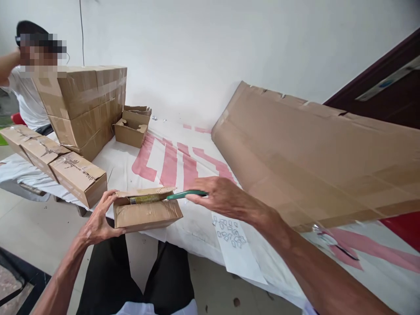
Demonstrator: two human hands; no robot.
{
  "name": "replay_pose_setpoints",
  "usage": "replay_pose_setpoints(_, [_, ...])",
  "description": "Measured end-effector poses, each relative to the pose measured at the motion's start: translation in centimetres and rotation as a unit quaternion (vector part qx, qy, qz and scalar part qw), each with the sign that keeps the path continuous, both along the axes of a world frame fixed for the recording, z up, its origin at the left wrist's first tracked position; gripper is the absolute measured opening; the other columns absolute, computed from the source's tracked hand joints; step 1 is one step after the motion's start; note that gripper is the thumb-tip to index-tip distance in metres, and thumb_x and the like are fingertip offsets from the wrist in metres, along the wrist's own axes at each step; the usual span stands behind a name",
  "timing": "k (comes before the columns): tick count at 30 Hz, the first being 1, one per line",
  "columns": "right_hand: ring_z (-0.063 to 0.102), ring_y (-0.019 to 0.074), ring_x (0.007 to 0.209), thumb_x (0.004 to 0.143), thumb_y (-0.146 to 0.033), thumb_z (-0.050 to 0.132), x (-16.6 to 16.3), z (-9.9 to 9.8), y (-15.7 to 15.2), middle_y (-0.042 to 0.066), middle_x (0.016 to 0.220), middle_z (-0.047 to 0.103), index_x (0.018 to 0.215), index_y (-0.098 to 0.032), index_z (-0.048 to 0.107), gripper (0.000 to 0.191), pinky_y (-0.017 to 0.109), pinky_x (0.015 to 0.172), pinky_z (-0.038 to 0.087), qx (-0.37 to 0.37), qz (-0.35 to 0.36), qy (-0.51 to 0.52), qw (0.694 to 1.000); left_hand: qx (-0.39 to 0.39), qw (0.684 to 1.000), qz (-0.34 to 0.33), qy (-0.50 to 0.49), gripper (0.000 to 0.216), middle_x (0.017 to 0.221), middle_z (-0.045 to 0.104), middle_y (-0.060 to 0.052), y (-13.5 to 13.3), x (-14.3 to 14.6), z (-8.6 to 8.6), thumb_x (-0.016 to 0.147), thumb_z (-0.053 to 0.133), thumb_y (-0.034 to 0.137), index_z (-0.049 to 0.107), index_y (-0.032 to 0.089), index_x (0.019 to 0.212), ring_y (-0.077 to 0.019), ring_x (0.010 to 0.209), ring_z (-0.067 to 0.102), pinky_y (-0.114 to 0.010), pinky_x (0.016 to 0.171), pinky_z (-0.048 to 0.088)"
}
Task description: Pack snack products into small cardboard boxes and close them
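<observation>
My left hand grips the left end of a small cardboard box, thumb on the front and fingers behind. The box sits tilted at the table's front edge above my lap, its top flap partly raised. Through the gap shows a yellow-labelled item with what looks like a barcode. Closed around a slim green-handled tool, my right hand points its tip at the box's opening near the right end. The tool's exact kind is unclear.
Three small cardboard boxes stand in a row at left, beside stacked larger cartons. An open carton lies behind. A big cardboard sheet leans at right, near a paper sheet with small stickers. A seated person is far left.
</observation>
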State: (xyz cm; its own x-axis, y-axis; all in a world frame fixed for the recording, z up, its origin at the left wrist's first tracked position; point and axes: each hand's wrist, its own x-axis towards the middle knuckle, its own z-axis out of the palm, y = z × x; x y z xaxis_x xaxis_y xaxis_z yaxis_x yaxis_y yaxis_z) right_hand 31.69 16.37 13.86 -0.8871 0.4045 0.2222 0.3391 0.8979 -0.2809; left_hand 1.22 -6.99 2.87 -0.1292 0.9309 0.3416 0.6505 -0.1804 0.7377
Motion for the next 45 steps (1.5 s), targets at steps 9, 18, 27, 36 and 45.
replay_pose_setpoints(9, [0.071, 0.0300, 0.091, 0.099, -0.049, 0.043, 3.0, -16.7, 1.2, 0.014, 0.106, 0.074, 0.115, -0.019, 0.068, 0.042, 0.041, 0.078, 0.055, -0.117, -0.257, 0.112, 0.953, -0.036, 0.999, -0.033, 0.016, 0.114, 0.162, 0.040, -0.016, -0.2, -2.2, 0.4, 0.068, 0.090, 0.028, 0.032, 0.030, 0.166, -0.0421, 0.150, 0.043, -0.064, 0.121, 0.045])
replay_pose_setpoints(18, [0.062, 0.0311, 0.123, 0.109, -0.042, 0.047, -2.0, -11.1, -2.0, 0.014, 0.127, 0.070, 0.129, -0.021, 0.069, 0.036, 0.050, 0.108, 0.051, -0.034, -0.065, 0.200, 0.977, -0.055, 0.998, -0.038, -0.016, 0.116, 0.164, 0.036, -0.014, -0.1, -2.1, 0.5, 0.067, 0.088, 0.024, 0.029, 0.035, 0.166, -0.0408, 0.152, 0.040, -0.061, 0.115, 0.052])
replay_pose_setpoints(27, [0.061, 0.0222, 0.090, 0.098, -0.008, 0.060, -2.9, -7.9, -9.5, 0.007, 0.096, 0.068, 0.095, -0.021, 0.068, 0.016, 0.038, 0.084, 0.049, 0.142, 0.136, 0.164, 0.967, -0.050, 0.997, -0.045, -0.029, 0.112, 0.162, 0.036, -0.017, -0.5, -2.4, -0.1, 0.071, 0.091, 0.029, 0.031, 0.033, 0.166, -0.0424, 0.150, 0.043, -0.059, 0.110, 0.057])
replay_pose_setpoints(36, [0.067, 0.0179, 0.093, 0.104, -0.012, 0.055, -3.5, -8.1, -9.6, 0.006, 0.098, 0.069, 0.095, -0.021, 0.067, 0.018, 0.031, 0.083, 0.056, -0.017, 0.126, 0.156, 0.980, -0.049, 0.998, -0.046, -0.016, 0.108, 0.165, 0.035, -0.017, -0.5, -1.8, 0.8, 0.076, 0.091, 0.035, 0.031, 0.035, 0.166, -0.0411, 0.153, 0.041, -0.057, 0.111, 0.057])
replay_pose_setpoints(45, [0.062, 0.0324, 0.123, 0.087, -0.025, 0.085, -8.0, -9.9, -4.4, 0.013, 0.127, 0.069, 0.126, -0.022, 0.066, 0.044, 0.052, 0.108, 0.051, 0.105, 0.037, -0.044, 0.993, -0.044, 0.998, -0.043, -0.025, 0.113, 0.167, 0.034, -0.018, -0.4, -2.2, -0.2, 0.074, 0.092, 0.035, 0.029, 0.033, 0.168, -0.0429, 0.155, 0.038, -0.056, 0.112, 0.056])
